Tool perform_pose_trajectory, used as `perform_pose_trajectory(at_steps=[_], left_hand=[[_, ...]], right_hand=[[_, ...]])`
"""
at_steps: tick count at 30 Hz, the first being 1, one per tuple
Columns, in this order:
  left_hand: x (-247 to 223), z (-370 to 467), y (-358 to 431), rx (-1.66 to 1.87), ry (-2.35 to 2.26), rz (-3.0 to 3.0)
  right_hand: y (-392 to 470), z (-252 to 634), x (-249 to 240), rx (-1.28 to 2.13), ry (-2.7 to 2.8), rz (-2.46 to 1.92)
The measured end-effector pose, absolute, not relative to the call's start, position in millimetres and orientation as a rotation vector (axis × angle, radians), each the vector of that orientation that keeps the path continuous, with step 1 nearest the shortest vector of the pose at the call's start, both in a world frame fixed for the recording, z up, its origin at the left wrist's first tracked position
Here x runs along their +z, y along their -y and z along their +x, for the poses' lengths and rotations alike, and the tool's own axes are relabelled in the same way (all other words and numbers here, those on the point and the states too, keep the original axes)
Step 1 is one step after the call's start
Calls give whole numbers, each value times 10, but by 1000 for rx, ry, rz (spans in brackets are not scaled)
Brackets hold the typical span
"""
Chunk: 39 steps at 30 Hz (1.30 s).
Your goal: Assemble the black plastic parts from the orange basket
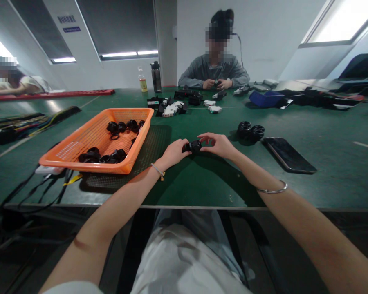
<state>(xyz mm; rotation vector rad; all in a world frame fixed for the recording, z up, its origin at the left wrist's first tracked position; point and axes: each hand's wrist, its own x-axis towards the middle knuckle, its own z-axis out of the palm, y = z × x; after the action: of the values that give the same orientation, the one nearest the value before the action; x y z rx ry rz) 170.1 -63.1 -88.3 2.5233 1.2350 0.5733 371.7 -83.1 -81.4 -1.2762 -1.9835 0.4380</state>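
Observation:
Pinched in my left hand [175,152] is a black plastic cable gland [193,146], held lying sideways just above the green table. My right hand [217,144] is at its right end, with thumb and fingers curved and apart. Whether those fingertips touch the gland I cannot tell. Left of my hands stands an orange perforated basket [135,157] with several black rings and fittings inside. To the right, a small cluster of black ring-shaped fittings [250,132] sits on the table.
A phone [288,155] lies at right. Black and white parts [173,108] are spread farther back, near a dark bottle [156,76] and a clear bottle [142,79]. Cables [30,126] lie at left. A co-worker [214,69] sits opposite, holding a small part.

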Motion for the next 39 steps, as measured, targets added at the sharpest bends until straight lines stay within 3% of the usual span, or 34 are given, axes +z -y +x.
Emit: perform_pose_trajectory(at_steps=[39], left_hand=[[-867,1713,636,600,-1216,2490]], right_hand=[[838,3702,-816,461,1968,-1276]])
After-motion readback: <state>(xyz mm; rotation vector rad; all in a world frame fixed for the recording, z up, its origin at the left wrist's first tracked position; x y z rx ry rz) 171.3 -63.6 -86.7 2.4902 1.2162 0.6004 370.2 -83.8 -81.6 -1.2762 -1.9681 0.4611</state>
